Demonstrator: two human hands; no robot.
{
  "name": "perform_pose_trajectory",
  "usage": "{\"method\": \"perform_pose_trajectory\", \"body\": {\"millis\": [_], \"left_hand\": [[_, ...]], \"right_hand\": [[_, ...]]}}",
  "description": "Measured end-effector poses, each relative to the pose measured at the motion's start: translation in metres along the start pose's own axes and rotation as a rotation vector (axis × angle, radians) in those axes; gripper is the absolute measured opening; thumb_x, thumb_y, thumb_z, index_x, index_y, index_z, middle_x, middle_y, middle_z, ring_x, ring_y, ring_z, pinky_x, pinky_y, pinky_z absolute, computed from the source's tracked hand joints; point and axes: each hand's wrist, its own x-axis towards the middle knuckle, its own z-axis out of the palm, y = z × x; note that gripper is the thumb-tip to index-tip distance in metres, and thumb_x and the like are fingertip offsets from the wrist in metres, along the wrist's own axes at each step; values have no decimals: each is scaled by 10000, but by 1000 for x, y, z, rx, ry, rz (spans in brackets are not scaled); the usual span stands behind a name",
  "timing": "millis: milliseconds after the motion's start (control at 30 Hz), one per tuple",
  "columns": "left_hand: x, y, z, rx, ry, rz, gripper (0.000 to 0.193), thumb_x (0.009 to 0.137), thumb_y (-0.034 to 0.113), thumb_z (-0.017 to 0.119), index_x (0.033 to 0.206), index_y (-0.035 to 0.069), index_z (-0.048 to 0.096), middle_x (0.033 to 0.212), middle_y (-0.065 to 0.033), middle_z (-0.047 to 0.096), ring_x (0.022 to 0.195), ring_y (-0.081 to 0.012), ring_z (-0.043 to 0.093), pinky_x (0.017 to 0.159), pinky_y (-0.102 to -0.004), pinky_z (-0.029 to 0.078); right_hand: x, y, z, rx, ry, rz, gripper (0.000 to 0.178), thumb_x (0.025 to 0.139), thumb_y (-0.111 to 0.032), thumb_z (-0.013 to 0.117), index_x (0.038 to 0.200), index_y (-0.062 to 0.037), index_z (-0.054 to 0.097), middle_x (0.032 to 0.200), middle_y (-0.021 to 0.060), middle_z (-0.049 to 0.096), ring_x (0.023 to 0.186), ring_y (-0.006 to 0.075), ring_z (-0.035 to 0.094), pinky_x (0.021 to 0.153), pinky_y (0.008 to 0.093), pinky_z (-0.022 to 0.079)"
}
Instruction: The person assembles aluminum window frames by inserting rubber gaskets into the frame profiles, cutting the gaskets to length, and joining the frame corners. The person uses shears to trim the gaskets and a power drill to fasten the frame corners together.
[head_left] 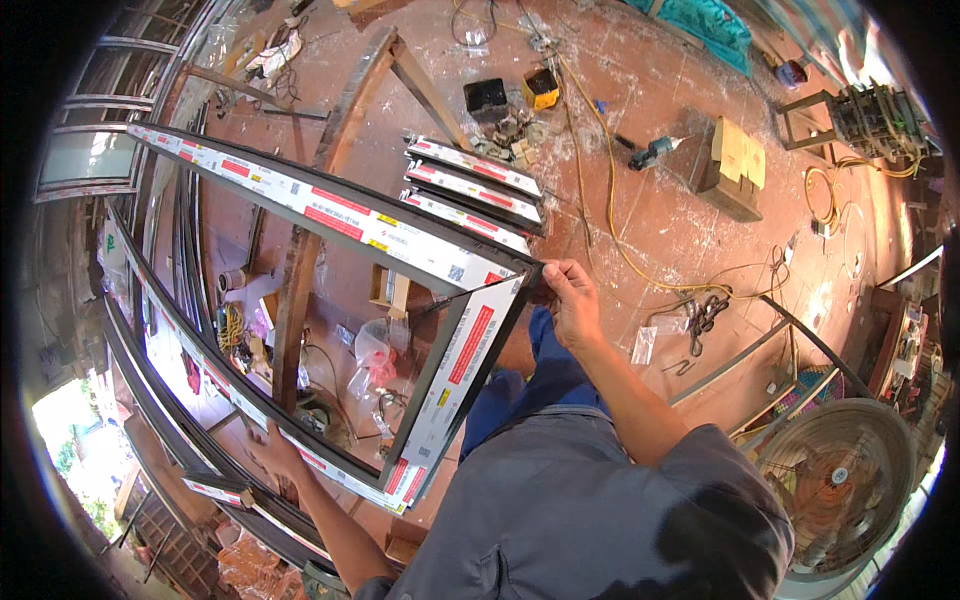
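A large dark metal frame (470,345), its faces covered in white film with red and yellow labels, stretches from in front of my body toward the far left. At its near right corner my right hand (572,305) is closed, thumb and fingers pinching the outer edge where two profiles meet. On the frame's left long side, my left hand (280,460) grips the profile from the outer edge; its fingers are partly in shade. A wooden support beam (293,330) shows beneath the frame's opening.
Several short film-covered profiles (472,193) lie just beyond the frame. A power drill (655,152), a cardboard box (735,165) and a yellow cable (610,170) are on the tiled floor. A large round fan (838,480) stands at lower right. Long dark profiles (150,375) lie at left.
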Motion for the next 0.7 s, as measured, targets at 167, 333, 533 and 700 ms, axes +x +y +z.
{"method": "perform_pose_trajectory", "body": {"millis": [167,333,533,700], "left_hand": [[54,168,36,-573,-424,-105,657,988,404,766,1458,-8,563,1289,-104,670,1114,-223,664,925,-368,517],[86,319,86,-724,-675,-92,768,942,505,790,1493,27,551,1306,-96,669,1179,-216,634,930,-384,498],[111,425,146,-746,-742,20,1015,891,485,836,1582,-90,364,1505,-188,547,1347,-293,560,1109,-413,448],[108,440,170,-812,-630,-121,1174,825,362,881,1605,-139,160,1511,-253,518,1378,-340,551,1152,-434,448]], "right_hand": [[14,-16,1,-62,-52,-54,84,1022,-95,715,1046,-88,635,976,8,693,847,101,651,773,276,539],[17,-28,1,-255,-131,-122,118,1001,-55,722,1043,-69,612,964,-29,638,887,67,607,782,274,513],[30,-87,39,-1022,-280,-306,127,940,-92,747,1031,-15,703,948,104,732,867,239,740,759,375,581],[40,-89,39,-1170,-369,-519,155,888,-125,757,995,-17,728,931,163,729,862,365,718,755,439,584]]}}
